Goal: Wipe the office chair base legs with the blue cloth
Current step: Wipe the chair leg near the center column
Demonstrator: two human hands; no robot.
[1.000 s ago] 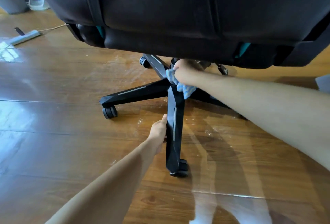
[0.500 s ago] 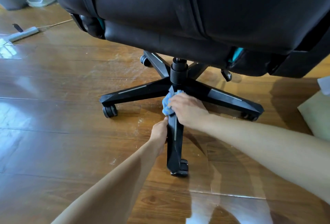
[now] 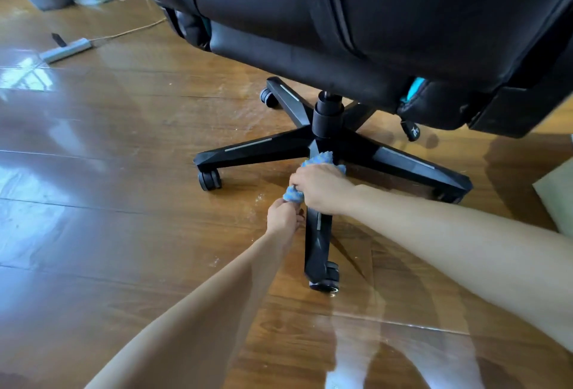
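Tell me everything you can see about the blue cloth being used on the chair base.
The light blue, fuzzy-textured cloth is bunched up, mostly hidden under the right hand, which presses it onto the near black plastic chair leg close to the central hub. One crumpled end sticks out toward the hub, another by the fingers at the leg's left side, next to the left hand holding that leg.

One office chair (image 3: 356, 16), four visible base legs (image 3: 254, 148), three casters (image 3: 209, 180), one blue cloth (image 3: 321, 160), two hands (image 3: 322, 187)
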